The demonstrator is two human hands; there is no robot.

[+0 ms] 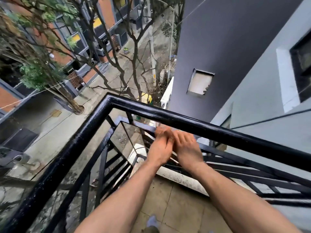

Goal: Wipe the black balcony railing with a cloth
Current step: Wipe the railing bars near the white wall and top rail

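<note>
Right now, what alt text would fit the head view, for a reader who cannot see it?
The left hand and right hand meet side by side just under the top of the black railing, both blurred; no cloth is visible. Beyond the railing's corner, a street and trees lie below.

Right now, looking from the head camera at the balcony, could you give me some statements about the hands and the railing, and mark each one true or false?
1. The left hand and the right hand are close together, just below the top rail. True.
2. A cloth hangs over the top rail. False: no cloth shows on it, and none is plainly visible in the blurred hands.
3. The top rail turns a corner to the left of the hands. True.
4. The top rail is painted white. False: it is black.
5. A tree stands on the street below, beyond the rail. True.
</note>
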